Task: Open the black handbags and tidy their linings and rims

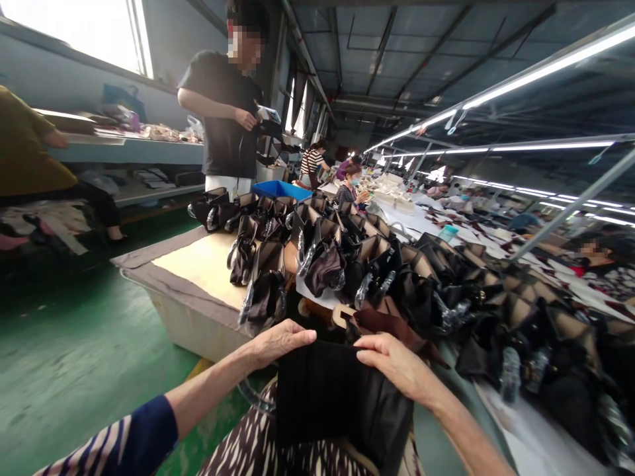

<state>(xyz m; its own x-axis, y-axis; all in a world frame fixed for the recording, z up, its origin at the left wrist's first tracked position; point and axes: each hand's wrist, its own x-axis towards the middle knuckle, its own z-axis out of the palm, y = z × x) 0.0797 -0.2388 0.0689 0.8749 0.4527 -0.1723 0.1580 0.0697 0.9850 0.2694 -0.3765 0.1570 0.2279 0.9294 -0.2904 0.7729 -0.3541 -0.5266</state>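
Observation:
A black handbag [327, 396] lies over my lap, its dark panel facing up and a plastic-wrapped handle [258, 396] sticking out on its left side. My left hand [282, 340] grips the upper left edge of the bag, thumb stretched along it. At the upper right edge my right hand [391, 360] pinches the bag between thumb and fingers. Most of the fingers of both hands are hidden behind the bag. Just past the bag's top edge lies a piece of brown material [387, 324], near a tan strip with a slot [342, 315].
Rows of black bags [317, 258] with wrapped handles crowd the workbench in front and to the right. A cloth-covered table corner [163, 264] juts out left. A blue bin [281, 190] stands behind the bags, beside a standing person [225, 119]. Other people sit farther off.

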